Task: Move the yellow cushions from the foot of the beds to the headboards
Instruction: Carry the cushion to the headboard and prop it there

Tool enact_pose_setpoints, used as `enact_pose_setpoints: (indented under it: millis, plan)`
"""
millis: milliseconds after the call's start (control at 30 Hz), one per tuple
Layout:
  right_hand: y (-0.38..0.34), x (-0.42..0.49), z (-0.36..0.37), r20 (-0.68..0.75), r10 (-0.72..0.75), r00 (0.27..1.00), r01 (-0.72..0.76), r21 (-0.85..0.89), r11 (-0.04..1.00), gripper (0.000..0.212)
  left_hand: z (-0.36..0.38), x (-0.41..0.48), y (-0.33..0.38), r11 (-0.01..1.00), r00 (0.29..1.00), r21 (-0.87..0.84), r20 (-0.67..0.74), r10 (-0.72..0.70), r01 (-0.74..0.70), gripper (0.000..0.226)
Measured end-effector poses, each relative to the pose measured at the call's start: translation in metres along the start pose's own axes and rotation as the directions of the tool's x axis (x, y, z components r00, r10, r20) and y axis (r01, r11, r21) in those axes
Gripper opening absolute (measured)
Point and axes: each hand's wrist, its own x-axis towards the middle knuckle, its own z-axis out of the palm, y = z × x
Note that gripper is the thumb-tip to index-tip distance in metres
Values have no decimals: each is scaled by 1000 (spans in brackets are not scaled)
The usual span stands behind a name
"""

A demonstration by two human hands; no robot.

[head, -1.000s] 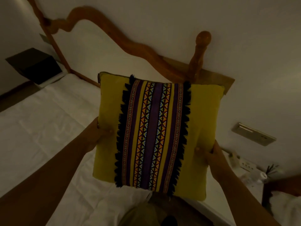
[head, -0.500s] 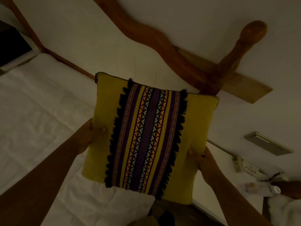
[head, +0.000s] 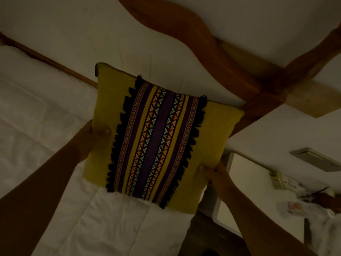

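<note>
I hold a yellow cushion (head: 212, 145) with a purple patterned band and black fringe down its middle. My left hand (head: 92, 134) grips its left edge, thumb on the front. My right hand (head: 212, 169) grips its lower right edge. The cushion hangs above the white bed (head: 46, 145), its top corner close to the wooden headboard (head: 230, 71) and its post. Whether the cushion touches the bedding is unclear.
A white wall rises behind the headboard. To the right are a wall panel (head: 317, 159), a socket (head: 287, 182) and a bedside surface (head: 245, 182) with small items (head: 302, 207). The room is dim.
The view has moved closer to the headboard, and the cushion has been carried toward it with both hands still gripping its sides.
</note>
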Motion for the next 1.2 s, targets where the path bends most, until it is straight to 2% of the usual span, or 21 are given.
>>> enact_pose_setpoints:
  millis: [200, 333, 567, 800, 967, 1100, 1200]
  plan:
    - [-15, 32, 16, -28, 7, 1000, -5, 61, 998, 66, -7, 42, 22, 999, 999, -24, 43, 25, -24, 34]
    - [-25, 48, 14, -35, 42, 998, -39, 96, 995, 78, 4, 69, 36, 996, 991, -36, 104, 83, -80, 46]
    - [-29, 63, 18, -149, 20, 989, -3, 111, 994, 67, 19, 105, 52, 995, 998, -90, 35, 42, -39, 72]
    - [-25, 63, 24, -199, -70, 977, 100, 143, 985, 62, 22, 117, 51, 983, 989, -144, 77, 129, -117, 74]
    - [-20, 73, 22, -251, -153, 956, 177, 77, 981, 51, 23, 131, 37, 977, 988, -172, 65, 139, -126, 77]
    - [-17, 86, 19, -320, -119, 940, 149, 69, 986, 54, 37, 139, 17, 992, 994, -102, 63, 86, -80, 82]
    - [-13, 93, 13, -273, -120, 954, 132, 26, 991, 52, 50, 146, 10, 995, 996, -59, 12, 83, -82, 75]
